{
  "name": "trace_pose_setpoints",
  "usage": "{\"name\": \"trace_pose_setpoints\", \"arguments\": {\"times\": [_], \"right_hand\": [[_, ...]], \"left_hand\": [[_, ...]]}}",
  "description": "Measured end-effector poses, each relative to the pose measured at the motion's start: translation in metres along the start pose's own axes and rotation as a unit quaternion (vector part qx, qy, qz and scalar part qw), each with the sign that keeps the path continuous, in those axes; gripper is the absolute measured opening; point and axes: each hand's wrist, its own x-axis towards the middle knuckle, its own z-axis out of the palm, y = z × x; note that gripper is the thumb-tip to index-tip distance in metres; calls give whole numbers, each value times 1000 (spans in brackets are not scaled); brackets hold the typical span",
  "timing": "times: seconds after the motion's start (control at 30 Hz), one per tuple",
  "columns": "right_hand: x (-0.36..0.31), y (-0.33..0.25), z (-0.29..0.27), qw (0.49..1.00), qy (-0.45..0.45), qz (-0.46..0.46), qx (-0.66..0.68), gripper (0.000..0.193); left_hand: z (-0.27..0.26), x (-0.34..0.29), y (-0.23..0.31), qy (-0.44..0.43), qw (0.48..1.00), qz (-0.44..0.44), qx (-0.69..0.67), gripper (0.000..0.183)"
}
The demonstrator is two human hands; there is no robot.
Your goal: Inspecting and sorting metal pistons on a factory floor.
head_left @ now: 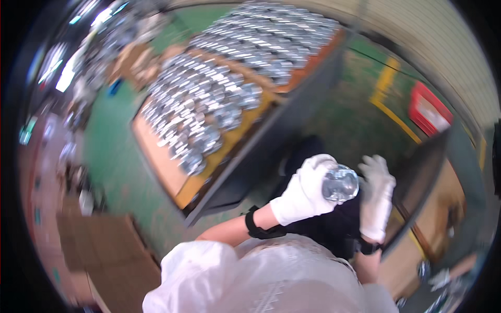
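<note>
My left hand [307, 189], in a white glove, is wrapped round a clear, rounded glass piece [341, 184] in front of my body. Light glints off its smooth end, which faces toward my right hand. White-gloved too, my right hand [378, 192] is raised just beside the glass, its fingers apart and nothing in them. A small gap seems to separate it from the piece. Rows of similar shiny clear pieces [201, 104] cover the brown board of a dark-edged table [229, 175] to my left.
Beyond, another board holds more shiny pieces [266, 39]. A red crate [429, 108] sits at the far right near yellow floor lines. To my right is a brown-topped table [443, 201]; a co-worker's gloved hand [441, 279] shows at lower right. Cardboard [104, 245] lies at lower left.
</note>
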Motion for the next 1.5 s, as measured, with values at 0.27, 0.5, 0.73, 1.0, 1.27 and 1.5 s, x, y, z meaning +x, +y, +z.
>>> {"name": "trace_pose_setpoints", "arguments": {"times": [0.27,0.5,0.73,1.0,1.27,1.5], "right_hand": [[-12,32,-76,974,62,147,163,60],[-44,39,-140,954,163,156,198,51],[-113,39,-205,917,352,130,134,51],[-236,160,-286,731,608,247,-189,40],[-423,178,-362,408,726,488,-261,70],[-500,215,-408,425,618,576,-325,47]], "left_hand": [[-142,-105,-13,192,912,-188,310,51],[-267,-226,-105,224,745,-460,428,70],[-247,-178,-158,168,826,-434,316,52],[-100,-71,-2,61,940,-75,326,37],[48,-43,-12,-237,960,-132,65,31],[54,-33,-21,-277,955,-56,89,29]]}}
